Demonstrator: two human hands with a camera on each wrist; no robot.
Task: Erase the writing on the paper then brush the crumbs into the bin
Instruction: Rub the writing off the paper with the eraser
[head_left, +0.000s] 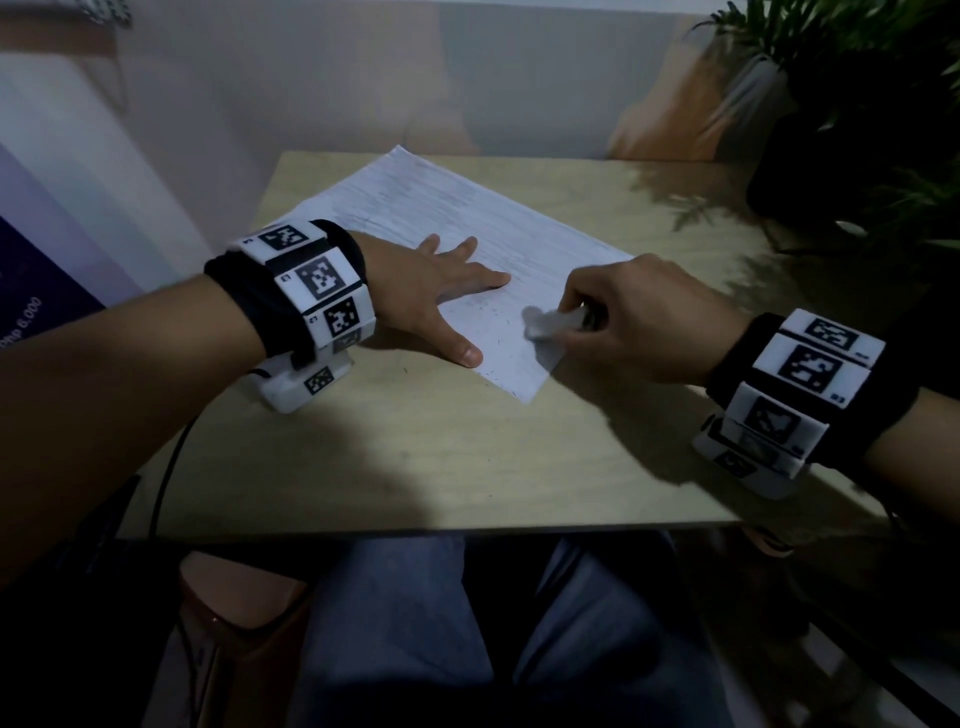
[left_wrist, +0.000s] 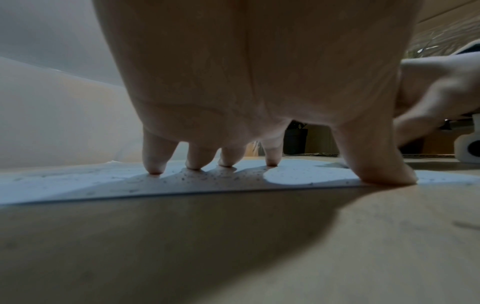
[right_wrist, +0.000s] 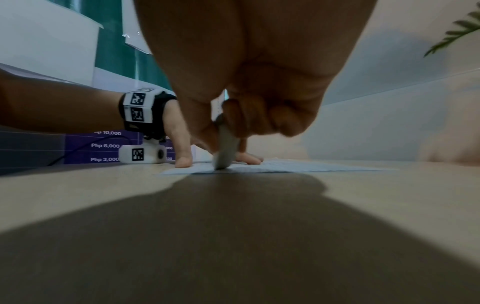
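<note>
Erasing is judged to be under way and unfinished. The paper (head_left: 467, 249) lies flat and askew on the table (head_left: 467, 457), one corner pointing toward the person. It is pinned by the left hand (head_left: 436, 296), whose fingers (left_wrist: 155, 160) are spread straight with the tips pressed on the sheet and the thumb on its near edge; nothing is held in that hand. The eraser (head_left: 545, 322), a pale grey block, is pinched between the thumb and curled fingers of the right hand (head_left: 639, 317), and its lower end is seen in the right wrist view to touch the sheet near the closest corner. Faint grey lines, taken to be writing or its smudged remains, are visible across the far half of the sheet; which of the two cannot be told. Around the eraser the surface appears largely clean. Dark crumbs (head_left: 493, 317) are scattered over the near part of the sheet, and a few lie on the table just beside it. Brushing is judged not yet begun, since the crumbs lie unswept. No bin is seen in any view, so its position cannot be stated. A potted plant (head_left: 857, 104) stands at the far right of the table.
</note>
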